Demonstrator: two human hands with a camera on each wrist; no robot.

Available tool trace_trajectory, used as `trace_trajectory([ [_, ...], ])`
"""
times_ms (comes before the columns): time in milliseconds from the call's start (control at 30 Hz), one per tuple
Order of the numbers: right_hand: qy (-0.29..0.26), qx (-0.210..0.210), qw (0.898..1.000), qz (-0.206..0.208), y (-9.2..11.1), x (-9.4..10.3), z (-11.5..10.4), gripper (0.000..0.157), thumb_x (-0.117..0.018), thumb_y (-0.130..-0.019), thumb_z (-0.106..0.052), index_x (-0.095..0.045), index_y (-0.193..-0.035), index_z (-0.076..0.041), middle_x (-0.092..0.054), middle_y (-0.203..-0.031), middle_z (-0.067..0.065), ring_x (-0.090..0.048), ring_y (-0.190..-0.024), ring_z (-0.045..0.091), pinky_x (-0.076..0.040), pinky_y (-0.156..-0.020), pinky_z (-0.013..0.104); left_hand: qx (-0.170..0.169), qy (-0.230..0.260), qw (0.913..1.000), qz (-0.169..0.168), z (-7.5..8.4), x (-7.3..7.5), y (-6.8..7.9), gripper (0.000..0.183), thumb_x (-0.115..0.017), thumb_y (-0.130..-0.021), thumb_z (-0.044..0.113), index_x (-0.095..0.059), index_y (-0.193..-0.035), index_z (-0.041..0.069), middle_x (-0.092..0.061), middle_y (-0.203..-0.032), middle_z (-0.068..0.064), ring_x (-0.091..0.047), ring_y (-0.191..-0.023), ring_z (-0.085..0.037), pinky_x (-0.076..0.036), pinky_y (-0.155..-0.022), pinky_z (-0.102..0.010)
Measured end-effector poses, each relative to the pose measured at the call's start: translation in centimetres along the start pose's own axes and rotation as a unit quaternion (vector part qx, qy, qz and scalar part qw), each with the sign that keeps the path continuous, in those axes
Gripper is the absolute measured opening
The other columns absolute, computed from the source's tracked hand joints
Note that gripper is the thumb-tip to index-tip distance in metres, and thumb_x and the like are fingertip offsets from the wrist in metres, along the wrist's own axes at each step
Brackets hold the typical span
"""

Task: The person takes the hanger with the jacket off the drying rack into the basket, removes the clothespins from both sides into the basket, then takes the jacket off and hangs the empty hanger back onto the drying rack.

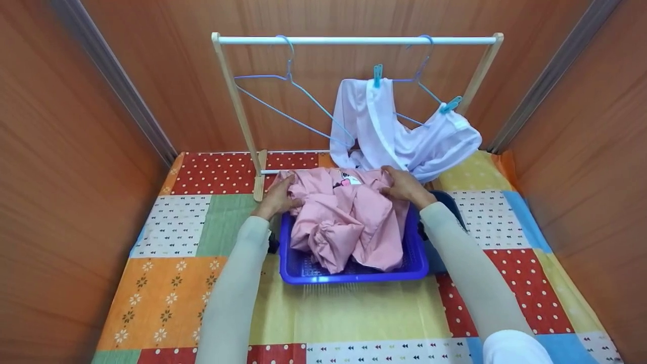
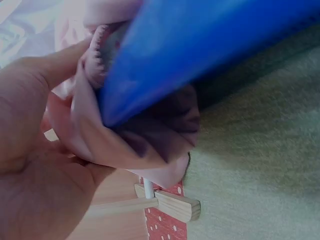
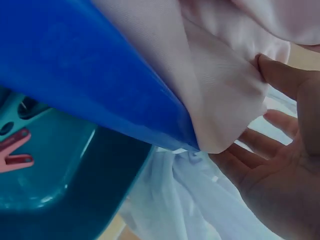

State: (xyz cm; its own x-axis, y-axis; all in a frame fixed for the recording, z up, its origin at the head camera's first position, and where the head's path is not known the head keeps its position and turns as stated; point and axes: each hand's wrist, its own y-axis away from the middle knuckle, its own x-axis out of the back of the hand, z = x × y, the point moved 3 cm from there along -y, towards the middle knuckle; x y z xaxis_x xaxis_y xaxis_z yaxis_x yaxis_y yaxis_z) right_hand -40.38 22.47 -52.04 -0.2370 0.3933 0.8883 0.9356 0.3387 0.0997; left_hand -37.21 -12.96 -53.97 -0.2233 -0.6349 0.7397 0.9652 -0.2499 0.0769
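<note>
A crumpled pink garment (image 1: 354,222) with a small cartoon print lies bunched in a blue plastic basket (image 1: 354,278). My left hand (image 1: 277,198) grips its left edge between thumb and fingers. In the left wrist view, folds of pink cloth (image 2: 130,150) hang from that hand over the basket's rim. On the opposite side, my right hand (image 1: 407,188) pinches the upper right edge. The right wrist view shows the thumb in front of the cloth (image 3: 225,95) and the other fingers behind it.
Behind the basket stands a drying rack (image 1: 354,40). A bare blue hanger (image 1: 290,78) hangs at left; a white garment (image 1: 376,121) hangs at right with teal clothespins (image 1: 378,76). Right of the basket, a teal tub (image 3: 60,185) holds a pink clothespin (image 3: 17,152). Wooden panels enclose the patchwork cloth.
</note>
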Motion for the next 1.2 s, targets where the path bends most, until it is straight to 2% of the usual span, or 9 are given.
trace_trajectory([
  [67,0.001,0.009,1.0,0.015,0.0,0.1,0.1,0.06,-0.068,-0.091,-0.023,-0.045,-0.143,-0.002,-0.059,-0.132,0.027,-0.056,-0.122,0.043,-0.043,-0.105,0.054,-0.023,-0.013,0.9994,0.023,-0.1,-0.1,0.0,0.069,-0.075,-0.085,0.017,-0.045,-0.145,0.002,-0.053,-0.141,-0.023,-0.055,-0.125,-0.037,-0.042,-0.108,-0.047],
  [200,0.009,0.037,0.998,0.058,-0.1,0.1,0.0,0.041,-0.067,-0.09,-0.014,-0.059,-0.128,0.002,-0.067,-0.114,0.026,-0.062,-0.107,0.042,-0.047,-0.095,0.052,-0.068,-0.033,0.993,0.091,0.0,0.0,0.0,0.038,-0.076,-0.082,0.008,-0.068,-0.119,0.002,-0.068,-0.117,-0.02,-0.062,-0.107,-0.034,-0.048,-0.096,-0.046],
  [267,0.003,0.045,0.996,0.081,-0.1,0.1,0.0,0.031,-0.065,-0.09,-0.009,-0.064,-0.119,0.002,-0.069,-0.107,0.024,-0.064,-0.101,0.04,-0.049,-0.091,0.052,-0.071,-0.028,0.9901,0.118,0.2,0.1,0.0,0.024,-0.075,-0.081,0.004,-0.073,-0.105,0.003,-0.072,-0.106,-0.017,-0.064,-0.101,-0.031,-0.051,-0.091,-0.045],
  [367,-0.005,0.049,0.993,0.107,-0.2,0.1,0.1,0.019,-0.063,-0.091,-0.006,-0.068,-0.108,0.001,-0.071,-0.1,0.023,-0.066,-0.094,0.04,-0.051,-0.086,0.051,-0.057,-0.028,0.9888,0.135,0.5,0.2,-0.1,0.012,-0.071,-0.083,0.002,-0.074,-0.094,0.004,-0.074,-0.093,-0.015,-0.067,-0.088,-0.028,-0.054,-0.079,-0.044],
  [467,-0.009,0.051,0.99,0.131,-0.2,0.3,0.1,0.014,-0.062,-0.092,-0.005,-0.071,-0.101,0.0,-0.073,-0.096,0.021,-0.068,-0.091,0.038,-0.052,-0.083,0.051,-0.054,-0.028,0.9862,0.154,0.8,0.4,0.0,0.012,-0.069,-0.083,0.001,-0.075,-0.092,0.006,-0.075,-0.09,-0.013,-0.069,-0.085,-0.028,-0.055,-0.077,-0.044],
  [667,-0.031,0.063,0.98,0.185,0.0,0.9,-0.6,0.011,-0.063,-0.09,-0.003,-0.072,-0.096,0.001,-0.074,-0.093,0.019,-0.069,-0.089,0.036,-0.054,-0.081,0.05,-0.06,-0.015,0.9793,0.193,1.0,1.1,0.3,0.015,-0.068,-0.084,0.003,-0.075,-0.095,0.009,-0.075,-0.094,-0.014,-0.07,-0.092,-0.032,-0.053,-0.082,-0.048],
  [867,-0.048,0.064,0.973,0.216,0.2,1.5,-1.4,0.01,-0.063,-0.09,-0.003,-0.072,-0.094,0.0,-0.074,-0.09,0.018,-0.07,-0.087,0.035,-0.053,-0.081,0.048,-0.065,-0.008,0.9704,0.232,2.0,2.0,0.4,0.02,-0.068,-0.086,0.006,-0.076,-0.104,0.009,-0.075,-0.101,-0.015,-0.07,-0.098,-0.034,-0.053,-0.085,-0.05],
  [1200,-0.091,0.036,0.963,0.251,1.0,3.0,-2.9,0.013,-0.062,-0.092,-0.005,-0.074,-0.097,-0.004,-0.076,-0.092,0.015,-0.07,-0.082,0.03,-0.053,-0.071,0.04,-0.118,0.014,0.9558,0.269,4.8,3.3,1.5,0.025,-0.067,-0.084,0.0,-0.076,-0.106,0.011,-0.075,-0.106,-0.009,-0.072,-0.101,-0.028,-0.054,-0.086,-0.043],
])
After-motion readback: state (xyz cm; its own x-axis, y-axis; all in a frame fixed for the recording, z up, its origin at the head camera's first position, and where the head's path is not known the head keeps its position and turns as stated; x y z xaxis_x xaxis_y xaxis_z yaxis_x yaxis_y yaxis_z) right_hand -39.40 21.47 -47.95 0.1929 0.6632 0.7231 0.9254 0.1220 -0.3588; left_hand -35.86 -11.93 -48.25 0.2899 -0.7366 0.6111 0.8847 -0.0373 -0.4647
